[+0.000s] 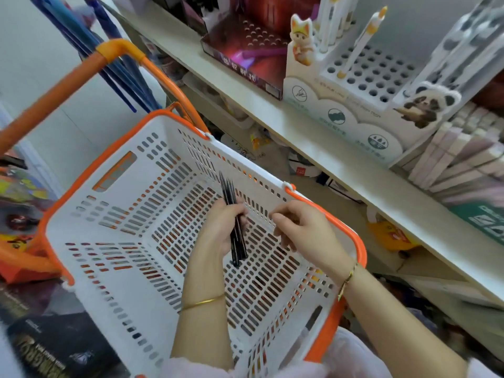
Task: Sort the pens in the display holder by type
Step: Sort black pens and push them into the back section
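Over the white basket [109,214], the left hand [218,230] curls around a bundle of black pens [237,242]. Their long axis runs near to far, with the far ends leaning slightly left. Just right of it, the right hand [302,230] has loosely bent fingers and is apparently empty. Far right stands the display holder [354,105].

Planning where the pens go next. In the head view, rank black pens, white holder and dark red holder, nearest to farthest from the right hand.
1. Black pens, gripped in the left hand, just left of the right hand.
2. White holder, on the shelf, up and right.
3. Dark red holder, farther along the shelf, upper middle.
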`<state>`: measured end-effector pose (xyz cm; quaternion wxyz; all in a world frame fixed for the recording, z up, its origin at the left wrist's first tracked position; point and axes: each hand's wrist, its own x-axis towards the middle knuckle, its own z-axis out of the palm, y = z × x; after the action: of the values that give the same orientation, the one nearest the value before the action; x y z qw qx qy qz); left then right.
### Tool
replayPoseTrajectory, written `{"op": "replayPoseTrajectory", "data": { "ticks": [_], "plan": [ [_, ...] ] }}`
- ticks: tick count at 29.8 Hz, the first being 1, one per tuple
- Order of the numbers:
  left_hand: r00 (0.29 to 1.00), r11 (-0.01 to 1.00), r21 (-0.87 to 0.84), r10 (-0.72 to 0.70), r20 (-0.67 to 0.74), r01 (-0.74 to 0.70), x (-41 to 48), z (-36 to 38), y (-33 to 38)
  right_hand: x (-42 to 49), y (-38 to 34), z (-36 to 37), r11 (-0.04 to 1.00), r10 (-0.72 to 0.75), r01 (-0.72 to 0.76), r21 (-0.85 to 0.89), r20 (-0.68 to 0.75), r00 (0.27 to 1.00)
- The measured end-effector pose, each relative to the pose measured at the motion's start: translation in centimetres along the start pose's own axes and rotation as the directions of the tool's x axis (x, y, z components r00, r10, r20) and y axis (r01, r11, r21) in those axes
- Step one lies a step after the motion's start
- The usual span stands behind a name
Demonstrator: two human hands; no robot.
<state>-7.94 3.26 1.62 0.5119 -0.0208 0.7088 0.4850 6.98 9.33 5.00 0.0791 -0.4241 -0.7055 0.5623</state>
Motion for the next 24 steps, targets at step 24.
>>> {"op": "replayPoseTrajectory", "data": {
  "ticks": [24],
  "plan": [
    [0.345,0.853,-0.017,0.229,0.91,-0.522,-23.5,33.5,7.5,-15.7,-2.6,-34.9,0.919,-0.133,0.328,0.219,-0.61,0.781]
  ]
}}
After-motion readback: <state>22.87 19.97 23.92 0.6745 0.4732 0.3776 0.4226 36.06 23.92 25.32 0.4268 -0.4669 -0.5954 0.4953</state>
